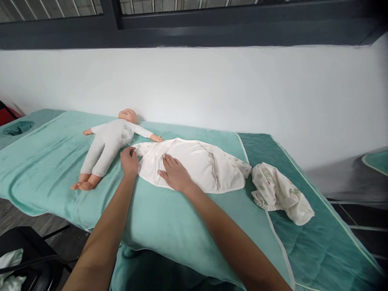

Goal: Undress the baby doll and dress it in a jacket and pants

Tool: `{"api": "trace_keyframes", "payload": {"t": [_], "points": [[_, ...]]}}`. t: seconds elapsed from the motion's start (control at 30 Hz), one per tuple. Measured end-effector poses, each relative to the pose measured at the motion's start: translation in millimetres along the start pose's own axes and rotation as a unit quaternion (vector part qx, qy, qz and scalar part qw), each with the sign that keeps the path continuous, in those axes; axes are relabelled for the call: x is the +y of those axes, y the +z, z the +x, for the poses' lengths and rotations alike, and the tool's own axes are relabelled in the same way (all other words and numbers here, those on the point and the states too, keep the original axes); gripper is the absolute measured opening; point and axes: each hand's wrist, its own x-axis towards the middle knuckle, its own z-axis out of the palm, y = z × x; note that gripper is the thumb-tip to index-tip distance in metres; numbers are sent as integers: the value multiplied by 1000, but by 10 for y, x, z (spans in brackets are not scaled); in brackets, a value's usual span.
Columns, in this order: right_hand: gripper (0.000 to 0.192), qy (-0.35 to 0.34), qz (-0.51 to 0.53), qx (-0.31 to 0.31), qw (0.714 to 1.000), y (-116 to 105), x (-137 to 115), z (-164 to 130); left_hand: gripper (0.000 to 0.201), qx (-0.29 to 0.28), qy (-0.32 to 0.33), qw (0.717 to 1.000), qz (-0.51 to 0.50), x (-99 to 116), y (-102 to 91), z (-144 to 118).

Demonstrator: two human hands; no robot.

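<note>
- Left hand point(129, 161), centre frame: grip pinches the white garment point(194, 163) edge beside the doll point(109, 145).
- Right hand point(175, 174): open, flat; best pressing evenly while smoothing.

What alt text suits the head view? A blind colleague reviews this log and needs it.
Two bare hands spread a white garment on a teal blanket: the left hand pinches its edge, the right hand lies flat on it. A doll in white lies face up to the left, and a crumpled cloth lies to the right, below a white wall.
</note>
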Motion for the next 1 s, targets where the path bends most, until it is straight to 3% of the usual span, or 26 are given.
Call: {"api": "trace_keyframes", "payload": {"t": [0.37,0.67,0.8,0.93,1.0], "points": [[72,-21,49,-10,999,-57,-366,-126,27,-5,-15,1000,-18,1,4,8],[67,-46,113,-6,993,-69,-417,-180,26,-16,-13,1000,-15,20,-27,7],[57,24,163,64,984,-159,-124,-207,26,-12,-21,1000,-15,16,-39,10],[58,169,143,186,957,-345,499,-328,26,-18,-24,999,-13,3,-42,30],[61,225,69,205,950,-407,818,-460,27,-20,-16,1000,-8,21,-53,22]]}}
